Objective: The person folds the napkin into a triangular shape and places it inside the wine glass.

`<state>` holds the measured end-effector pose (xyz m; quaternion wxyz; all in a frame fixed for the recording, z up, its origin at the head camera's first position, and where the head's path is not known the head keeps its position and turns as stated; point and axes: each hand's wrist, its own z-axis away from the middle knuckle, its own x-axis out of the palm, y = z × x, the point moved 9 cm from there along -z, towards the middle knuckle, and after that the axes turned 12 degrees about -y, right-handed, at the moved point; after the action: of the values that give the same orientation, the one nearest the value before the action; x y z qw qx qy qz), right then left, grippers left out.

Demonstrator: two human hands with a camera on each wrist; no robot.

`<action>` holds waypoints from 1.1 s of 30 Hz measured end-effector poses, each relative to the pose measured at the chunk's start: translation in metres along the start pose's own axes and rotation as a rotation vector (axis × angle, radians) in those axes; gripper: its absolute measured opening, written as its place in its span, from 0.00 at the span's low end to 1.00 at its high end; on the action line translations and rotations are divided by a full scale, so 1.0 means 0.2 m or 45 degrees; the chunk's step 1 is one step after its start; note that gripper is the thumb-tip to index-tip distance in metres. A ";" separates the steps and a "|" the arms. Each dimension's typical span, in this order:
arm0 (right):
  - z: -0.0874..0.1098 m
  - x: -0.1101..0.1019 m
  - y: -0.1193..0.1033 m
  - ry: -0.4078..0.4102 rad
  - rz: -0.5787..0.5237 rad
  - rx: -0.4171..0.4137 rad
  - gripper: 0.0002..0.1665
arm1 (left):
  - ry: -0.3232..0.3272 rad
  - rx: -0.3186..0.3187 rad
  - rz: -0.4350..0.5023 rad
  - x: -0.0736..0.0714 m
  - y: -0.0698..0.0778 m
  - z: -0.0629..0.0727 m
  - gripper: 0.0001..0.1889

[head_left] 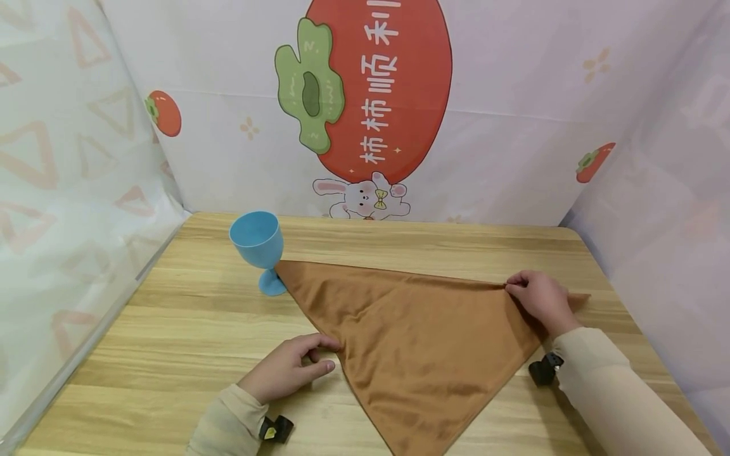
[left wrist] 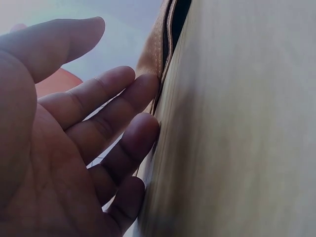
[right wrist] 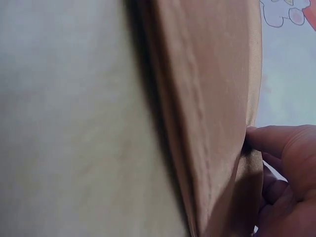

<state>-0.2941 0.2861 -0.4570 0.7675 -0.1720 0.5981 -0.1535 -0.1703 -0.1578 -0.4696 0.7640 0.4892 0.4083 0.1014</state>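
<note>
A brown cloth (head_left: 422, 335), folded into a triangle, lies on the wooden table with its long edge toward the back. My right hand (head_left: 538, 297) pinches that long edge near its right end, and in the right wrist view the thumb and fingers grip the cloth (right wrist: 217, 79). At the cloth's left slanting edge rests my left hand (head_left: 293, 367), its fingers relaxed and spread. The left wrist view shows those fingertips (left wrist: 145, 86) at the cloth's stitched hem, with the thumb held apart.
A blue goblet (head_left: 259, 244) stands at the back left, its foot close to the cloth's left corner. The wooden table (head_left: 148, 354) meets a printed backdrop (head_left: 507, 158) behind, with pale curtains (head_left: 68, 190) along the sides.
</note>
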 end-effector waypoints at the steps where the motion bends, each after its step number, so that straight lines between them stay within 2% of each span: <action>1: -0.01 0.00 0.00 0.003 -0.006 -0.002 0.13 | -0.002 0.000 -0.001 0.00 0.00 0.00 0.17; 10: -0.08 -0.02 0.01 0.033 -0.131 -0.043 0.15 | 0.015 -0.010 -0.040 -0.01 0.00 0.01 0.15; 21: -0.15 -0.02 0.02 0.044 -0.124 -0.061 0.19 | 0.010 0.003 -0.031 -0.01 -0.02 0.00 0.16; 27: -0.12 -0.04 0.00 0.072 -0.132 -0.070 0.19 | 0.018 -0.006 -0.024 -0.01 -0.02 0.00 0.17; 33: -0.04 -0.02 -0.01 0.040 -0.180 -0.074 0.24 | 0.028 -0.037 0.022 -0.01 -0.03 0.00 0.16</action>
<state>-0.3025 0.2848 -0.4542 0.7399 -0.2335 0.6008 -0.1926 -0.1727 -0.1629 -0.4733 0.7656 0.4806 0.4108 0.1192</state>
